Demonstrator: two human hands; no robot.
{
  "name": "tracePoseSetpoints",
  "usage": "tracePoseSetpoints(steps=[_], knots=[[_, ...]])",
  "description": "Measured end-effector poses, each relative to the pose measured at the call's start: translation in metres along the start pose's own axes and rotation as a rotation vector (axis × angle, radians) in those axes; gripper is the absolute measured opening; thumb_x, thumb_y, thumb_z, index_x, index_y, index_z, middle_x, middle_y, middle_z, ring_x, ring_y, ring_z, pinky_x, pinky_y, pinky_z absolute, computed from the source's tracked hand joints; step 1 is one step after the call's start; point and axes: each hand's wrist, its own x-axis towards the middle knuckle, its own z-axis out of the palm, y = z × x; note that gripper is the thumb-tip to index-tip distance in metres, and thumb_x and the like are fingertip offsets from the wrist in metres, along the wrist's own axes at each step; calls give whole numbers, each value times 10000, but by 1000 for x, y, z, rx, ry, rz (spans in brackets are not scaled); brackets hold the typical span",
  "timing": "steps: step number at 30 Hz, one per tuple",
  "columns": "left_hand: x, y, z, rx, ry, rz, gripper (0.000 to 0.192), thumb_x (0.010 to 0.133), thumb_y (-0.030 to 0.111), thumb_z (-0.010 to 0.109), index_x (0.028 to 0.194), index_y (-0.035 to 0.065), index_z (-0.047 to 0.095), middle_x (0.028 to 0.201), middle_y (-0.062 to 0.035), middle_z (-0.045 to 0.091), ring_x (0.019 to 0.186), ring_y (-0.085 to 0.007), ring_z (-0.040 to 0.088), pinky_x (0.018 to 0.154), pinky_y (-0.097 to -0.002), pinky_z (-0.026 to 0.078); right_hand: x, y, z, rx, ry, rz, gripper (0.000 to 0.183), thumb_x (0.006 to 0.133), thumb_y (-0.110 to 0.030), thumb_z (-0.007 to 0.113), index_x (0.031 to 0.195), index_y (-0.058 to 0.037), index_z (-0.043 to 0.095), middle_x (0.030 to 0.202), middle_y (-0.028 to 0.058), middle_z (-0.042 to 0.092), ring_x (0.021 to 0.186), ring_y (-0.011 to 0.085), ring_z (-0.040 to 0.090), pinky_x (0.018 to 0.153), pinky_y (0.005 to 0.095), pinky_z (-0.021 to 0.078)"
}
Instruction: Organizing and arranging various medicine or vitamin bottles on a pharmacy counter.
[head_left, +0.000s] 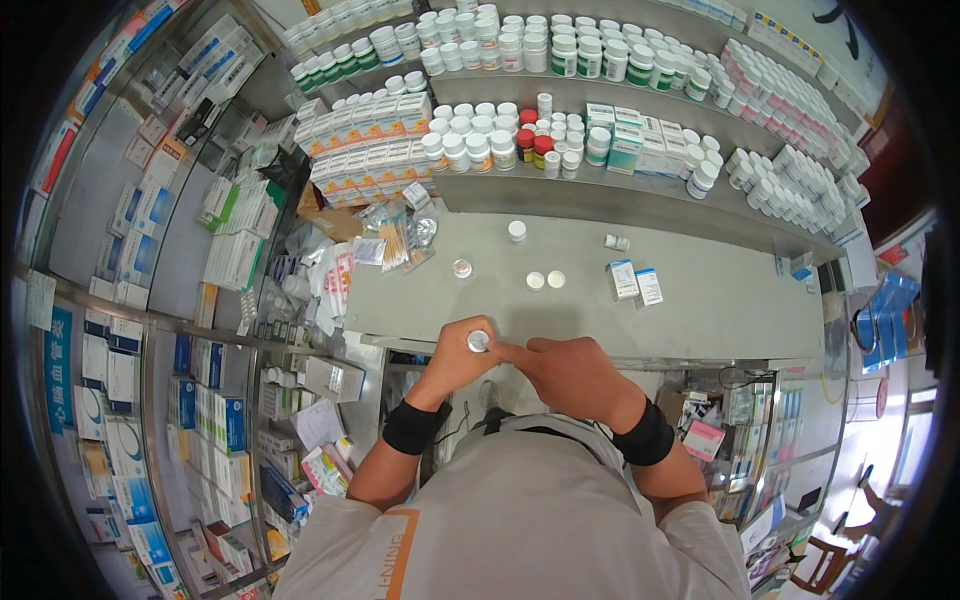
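Note:
My left hand is closed around a small bottle whose round silvery top faces up, at the near edge of the counter. My right hand reaches across, its fingertips touching the left hand beside the bottle; whether they also touch the bottle is hidden. Beyond the hands, two round white caps lie side by side. A white-capped bottle stands farther back, and another small open-looking container is to its left. A small bottle lies on its side near two medicine boxes.
Shelves packed with pill bottles and boxes rise behind the counter. Cotton swabs in a bag and plastic bags lie at its left end. Glass cabinets of medicine boxes flank the left side, and another case stands at the right.

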Motion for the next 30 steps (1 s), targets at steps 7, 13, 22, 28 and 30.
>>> tracePoseSetpoints(steps=[7, 13, 22, 28, 30], knots=[[-8, -6, -9, 163, 4, 19, 171, 823, 75, 731, 752, 27, 584, 626, -62, 533, 614, -98, 455, 554, -297, 434, 9, -14, -1, -121, -49, -63, 590, 844, -67, 630, 1412, -223, 601, 761, 43, 615, 589, 259, 636, 514, 389, 490], [-9, -15, -12, 206, 21, 22, 168, 802, 118, 731, 750, 29, 599, 622, -121, 570, 554, -177, 461, 539, -336, 448, 16, -17, 3, -135, -109, -70, 622, 847, -74, 634, 1443, -241, 578, 769, 54, 633, 595, 264, 644, 513, 393, 495], [-10, -20, -15, 220, -29, 62, 183, 769, 92, 753, 730, 28, 586, 623, -129, 589, 551, -176, 495, 540, -343, 453, 19, -7, 17, -81, -99, -78, 625, 882, -55, 602, 1470, -264, 562, 725, 23, 593, 599, 262, 613, 536, 396, 474], [-10, -12, -11, 137, -51, 40, 227, 737, 10, 798, 741, 28, 572, 666, -67, 597, 634, -107, 516, 577, -308, 461, 20, -1, 29, 85, -38, -116, 666, 875, -42, 605, 1502, -250, 526, 747, 67, 623, 628, 300, 628, 549, 419, 484], [-9, -1, -12, 85, -21, 41, 233, 745, 25, 794, 720, 26, 562, 662, -69, 592, 630, -110, 519, 577, -312, 466, 19, -1, 32, 213, 101, -129, 700, 865, -23, 613, 1517, -259, 512, 763, 53, 603, 627, 297, 606, 552, 411, 477]])
